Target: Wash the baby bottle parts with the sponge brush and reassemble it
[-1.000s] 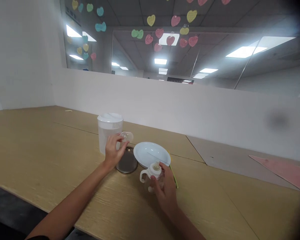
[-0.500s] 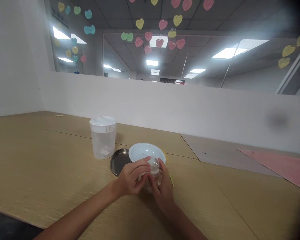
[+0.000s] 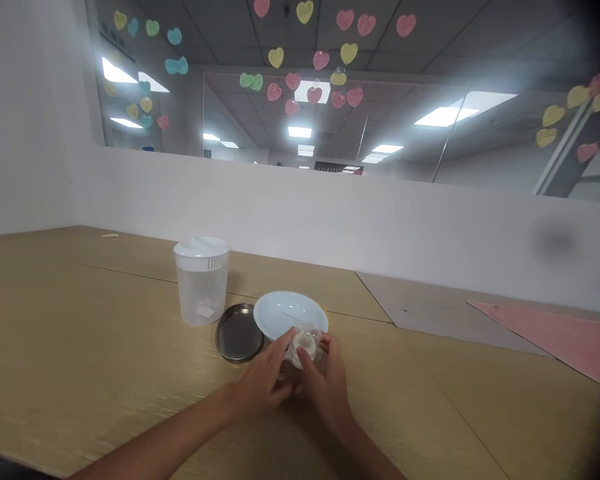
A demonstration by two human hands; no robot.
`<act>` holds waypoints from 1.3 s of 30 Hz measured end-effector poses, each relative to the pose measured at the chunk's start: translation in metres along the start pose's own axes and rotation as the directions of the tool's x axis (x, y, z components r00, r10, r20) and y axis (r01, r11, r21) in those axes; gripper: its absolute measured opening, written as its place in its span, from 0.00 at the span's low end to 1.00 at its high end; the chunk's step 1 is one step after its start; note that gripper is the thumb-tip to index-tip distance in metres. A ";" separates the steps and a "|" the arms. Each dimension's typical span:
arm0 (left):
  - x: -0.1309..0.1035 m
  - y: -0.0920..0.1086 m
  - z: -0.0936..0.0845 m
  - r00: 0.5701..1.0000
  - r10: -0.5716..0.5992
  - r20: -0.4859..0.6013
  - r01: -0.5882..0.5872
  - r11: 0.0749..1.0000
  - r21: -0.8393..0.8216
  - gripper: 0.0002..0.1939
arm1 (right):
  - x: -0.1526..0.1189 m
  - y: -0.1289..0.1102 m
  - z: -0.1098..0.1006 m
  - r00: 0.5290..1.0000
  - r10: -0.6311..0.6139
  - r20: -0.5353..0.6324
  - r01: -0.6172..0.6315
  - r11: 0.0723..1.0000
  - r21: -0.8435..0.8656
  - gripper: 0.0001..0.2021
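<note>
A small clear plastic container with a round white part is held between both hands, in front of the plate. My left hand grips its left side with the fingertips. My right hand has its thumb against the white part and its fingers around the right side. Just behind the hands lies a pale blue-white plate with something thin and clear in it. A round dark metal tray rests left of the plate.
A translucent bucket with a white lid stands behind the metal tray. Grey and pink sheets lie at the right of the brown table. A white wall rises behind, below a window with heart-shaped notes.
The clear container has been turned, so its round white part now faces up toward the camera. My right thumb has moved onto it. The view has shifted slightly.
</note>
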State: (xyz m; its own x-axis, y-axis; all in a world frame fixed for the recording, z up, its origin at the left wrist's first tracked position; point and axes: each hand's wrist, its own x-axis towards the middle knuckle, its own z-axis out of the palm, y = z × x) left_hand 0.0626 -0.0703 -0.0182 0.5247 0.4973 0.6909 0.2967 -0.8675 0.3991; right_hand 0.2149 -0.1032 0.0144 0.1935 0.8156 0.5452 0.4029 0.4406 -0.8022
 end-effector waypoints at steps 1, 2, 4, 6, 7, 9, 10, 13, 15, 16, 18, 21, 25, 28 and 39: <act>-0.002 -0.002 0.003 1.000 -0.019 0.016 0.019 1.000 -0.007 0.44 | 0.000 -0.001 -0.001 1.000 0.005 0.006 -0.005 1.000 -0.006 0.17; -0.004 -0.004 0.005 0.999 -0.032 0.024 0.033 0.999 -0.013 0.45 | 0.001 -0.002 -0.002 1.000 0.002 0.011 -0.002 1.000 -0.019 0.16; -0.005 -0.005 0.008 0.998 -0.048 0.030 0.048 0.999 -0.017 0.46 | 0.002 -0.003 -0.003 0.999 -0.016 0.028 0.017 0.999 -0.049 0.16; -0.006 -0.004 0.008 0.998 -0.055 0.029 0.055 0.998 -0.021 0.45 | 0.002 -0.002 -0.004 0.998 -0.030 0.062 0.035 0.997 -0.070 0.17; -0.006 -0.003 0.007 0.998 -0.058 0.023 0.059 0.998 -0.024 0.45 | 0.003 -0.002 -0.004 0.996 -0.034 0.081 0.041 0.996 -0.079 0.17; -0.005 -0.001 0.006 0.998 -0.065 -0.001 0.065 0.997 -0.035 0.44 | 0.004 0.000 -0.005 0.992 -0.037 0.118 0.049 0.994 -0.102 0.17; -0.004 0.000 0.006 0.998 -0.069 -0.012 0.069 0.997 -0.046 0.44 | 0.005 0.001 -0.005 0.991 -0.037 0.132 0.052 0.992 -0.116 0.18; -0.003 0.000 0.005 0.993 -0.110 -0.037 0.106 0.990 -0.094 0.41 | 0.008 0.002 -0.007 0.989 -0.039 0.142 0.058 0.990 -0.131 0.20; -0.003 -0.001 0.006 0.989 -0.136 -0.049 0.129 0.984 -0.125 0.40 | 0.010 0.001 -0.008 0.988 -0.040 0.147 0.056 0.993 -0.103 0.23; -0.003 -0.002 0.006 0.988 -0.142 -0.054 0.134 0.982 -0.135 0.39 | 0.011 0.000 -0.008 0.987 -0.040 0.157 0.054 0.995 -0.086 0.23; -0.002 -0.002 0.006 0.989 -0.140 -0.057 0.131 0.981 -0.145 0.39 | 0.012 -0.001 -0.009 0.983 -0.033 0.181 0.047 0.996 -0.073 0.24; -0.001 -0.003 0.005 0.990 -0.134 -0.047 0.126 0.981 -0.149 0.38 | 0.012 0.002 -0.008 0.986 -0.043 0.160 0.055 0.996 -0.077 0.23; -0.002 -0.002 0.004 0.991 -0.128 -0.032 0.123 0.983 -0.139 0.38 | 0.009 0.008 -0.004 0.991 -0.094 0.099 0.100 0.993 -0.057 0.22; -0.004 -0.002 0.005 0.996 -0.086 -0.039 0.082 0.993 -0.085 0.38 | 0.008 0.010 -0.002 0.990 -0.108 0.089 0.115 0.990 -0.077 0.22; -0.003 -0.005 0.002 0.996 -0.032 -0.087 0.041 0.994 0.101 0.38 | 0.009 0.002 -0.002 0.996 -0.060 0.067 0.063 0.997 -0.045 0.24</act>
State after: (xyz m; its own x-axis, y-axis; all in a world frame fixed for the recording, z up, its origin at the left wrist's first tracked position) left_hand 0.0615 -0.0674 -0.0231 0.4434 0.5233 0.7277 0.3972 -0.8425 0.3639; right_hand 0.2191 -0.0955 0.0183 0.1091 0.8109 0.5749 0.4543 0.4738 -0.7544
